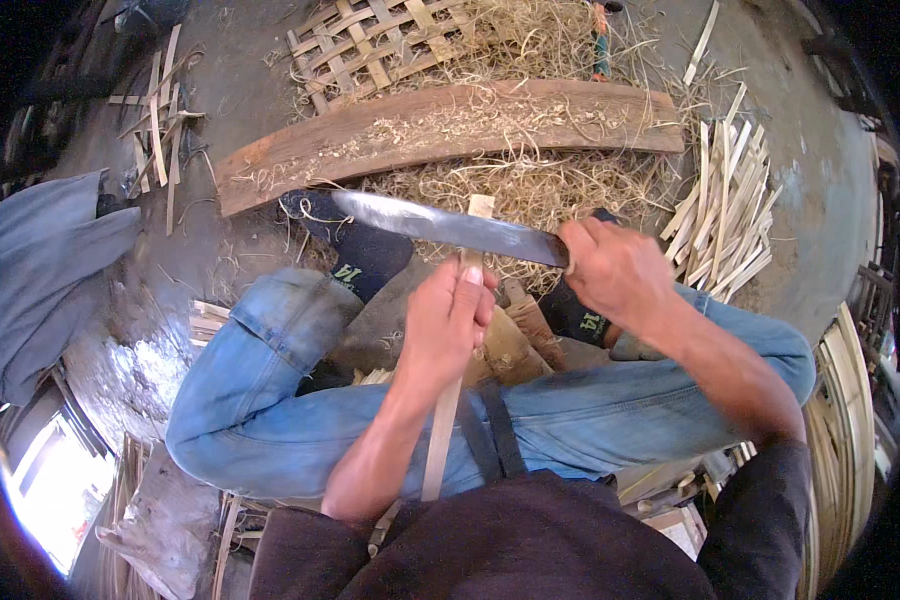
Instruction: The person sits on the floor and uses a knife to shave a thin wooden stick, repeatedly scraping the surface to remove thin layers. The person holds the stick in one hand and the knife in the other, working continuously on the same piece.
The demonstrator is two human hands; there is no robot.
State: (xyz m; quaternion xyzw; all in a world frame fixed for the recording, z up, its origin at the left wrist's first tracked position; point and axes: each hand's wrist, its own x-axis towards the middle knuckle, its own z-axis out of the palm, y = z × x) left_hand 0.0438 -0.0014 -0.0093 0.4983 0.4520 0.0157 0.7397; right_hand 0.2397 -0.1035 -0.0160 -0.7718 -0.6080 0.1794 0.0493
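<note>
My left hand (440, 318) is closed around a long pale strip of split wood or bamboo (440, 440). The strip runs from my lap up past my thumb, its end standing above the fingers. Gripped by the handle in my right hand (618, 265) is a large knife (410, 217) with a broad, shiny blade. That blade lies crosswise over the strip just below its upper end, pointing left. Most of the knife's handle is hidden by my fingers. Whether the edge has cut into the strip I cannot tell.
Beyond my feet lies a brown wooden plank (310, 150) strewn with shavings. Curly shavings (570, 185) surround it, with a woven lattice panel (370, 45) behind. Pale strips (720, 215) are heaped at right; several more (158, 125) lie at left near grey cloth (45, 275).
</note>
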